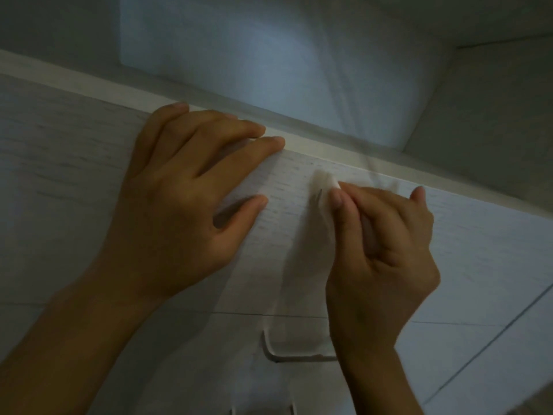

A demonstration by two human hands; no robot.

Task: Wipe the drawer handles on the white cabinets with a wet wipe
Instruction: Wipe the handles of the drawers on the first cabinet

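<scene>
I look down the front of a white wood-grain cabinet (74,163). My left hand (185,193) lies flat on the top drawer front, fingers spread, fingertips at its upper edge. My right hand (380,247) pinches a white wet wipe (324,181) between thumb and fingers and presses it on the same drawer front, just under the top edge. The wipe is blurred and mostly hidden by my fingers. A white U-shaped drawer handle (287,353) sits on the drawer below, its right end behind my right wrist. The tips of another handle (261,410) show at the bottom edge.
Above the drawer's top edge is an open recess holding a white folded cloth or pillow (254,70). Grey inner walls (484,115) frame it on the right. Seams between drawer fronts (478,351) run diagonally at lower right.
</scene>
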